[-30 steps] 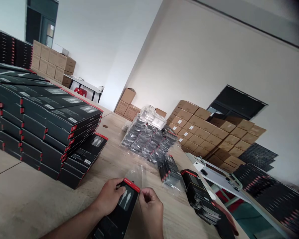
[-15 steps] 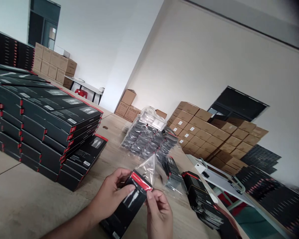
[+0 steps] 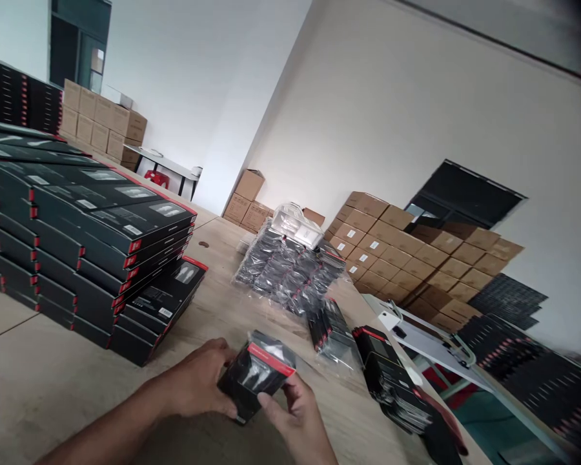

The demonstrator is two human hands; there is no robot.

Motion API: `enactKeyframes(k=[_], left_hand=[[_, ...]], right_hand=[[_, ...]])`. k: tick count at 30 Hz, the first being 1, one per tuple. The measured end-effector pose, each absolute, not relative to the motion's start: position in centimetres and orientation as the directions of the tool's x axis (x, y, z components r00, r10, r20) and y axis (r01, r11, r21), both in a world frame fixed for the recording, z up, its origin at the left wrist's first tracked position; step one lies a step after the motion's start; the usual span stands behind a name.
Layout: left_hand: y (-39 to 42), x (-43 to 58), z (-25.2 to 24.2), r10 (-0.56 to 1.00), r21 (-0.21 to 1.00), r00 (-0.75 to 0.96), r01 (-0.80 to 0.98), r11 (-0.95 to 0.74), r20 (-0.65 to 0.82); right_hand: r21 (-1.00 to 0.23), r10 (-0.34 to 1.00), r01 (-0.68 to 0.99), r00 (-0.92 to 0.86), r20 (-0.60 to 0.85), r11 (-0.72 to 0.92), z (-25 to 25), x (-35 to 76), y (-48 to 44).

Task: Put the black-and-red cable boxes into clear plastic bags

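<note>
A small black box with a red strip and a picture of cable plugs is held between my two hands over the near table. It is tilted, its far end raised, with shiny clear film around that end. My left hand grips its left side, fingers behind and thumb at the lower edge. On the right, my right hand pinches the box, thumb on the front and fingers beneath the red end. Beyond it lie clear-bagged dark coils and black boxes in clear plastic.
A tall stack of black boxes fills the left of the wooden table. Flat black sleeves lie bundled along the right edge. Past that edge stand a white cart, brown cartons and more black boxes.
The box has been tilted up, its far end lifted and its face shortened in view. Loose clear film that stuck up past its end is now down. My left hand has shifted left and lower.
</note>
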State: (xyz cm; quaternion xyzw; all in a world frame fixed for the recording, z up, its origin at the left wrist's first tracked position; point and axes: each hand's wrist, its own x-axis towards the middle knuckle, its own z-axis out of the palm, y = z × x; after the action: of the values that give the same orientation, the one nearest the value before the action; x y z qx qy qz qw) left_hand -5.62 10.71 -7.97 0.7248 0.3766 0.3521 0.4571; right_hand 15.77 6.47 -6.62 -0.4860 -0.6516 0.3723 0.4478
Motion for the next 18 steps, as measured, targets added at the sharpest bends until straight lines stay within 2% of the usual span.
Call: enactKeyframes(k=[3, 6, 8, 12, 14, 18], left_hand=[[10.6, -5.1, -6.9, 0.871, 0.902, 0.425, 0.228, -0.366, 0.246], [10.9, -5.1, -6.9, 0.861, 0.899, 0.459, 0.246, -0.361, 0.22], [11.1, -5.1, -7.4, 0.842, 0.914, 0.499, 0.21, -0.347, 0.205], [10.7, -4.6, -8.3, 0.814, 0.975, 0.553, 0.011, -0.221, 0.178], [10.2, -3.9, -8.5, 0.793, 0.987, 0.589, -0.051, -0.155, 0.155], [9.2, -2.6, -8.3, 0.78, 0.993, 0.62, 0.018, -0.121, 0.084]], right_hand=[[-0.939, 0.968, 0.288, -0.217, 0.127, 0.187, -7.2, 15.4, 6.6], [-0.966, 0.964, 0.207, -0.245, 0.104, 0.157, -7.4, 15.0, 6.3], [-0.965, 0.969, 0.171, -0.184, 0.166, 0.198, -7.1, 14.8, 6.3], [-0.96, 0.97, 0.136, -0.049, 0.24, 0.245, -6.6, 15.1, 6.9], [-0.976, 0.976, 0.047, 0.051, 0.213, 0.211, -6.7, 15.3, 7.4], [-0.972, 0.972, -0.2, 0.223, 0.077, 0.123, -6.9, 15.9, 7.9]])
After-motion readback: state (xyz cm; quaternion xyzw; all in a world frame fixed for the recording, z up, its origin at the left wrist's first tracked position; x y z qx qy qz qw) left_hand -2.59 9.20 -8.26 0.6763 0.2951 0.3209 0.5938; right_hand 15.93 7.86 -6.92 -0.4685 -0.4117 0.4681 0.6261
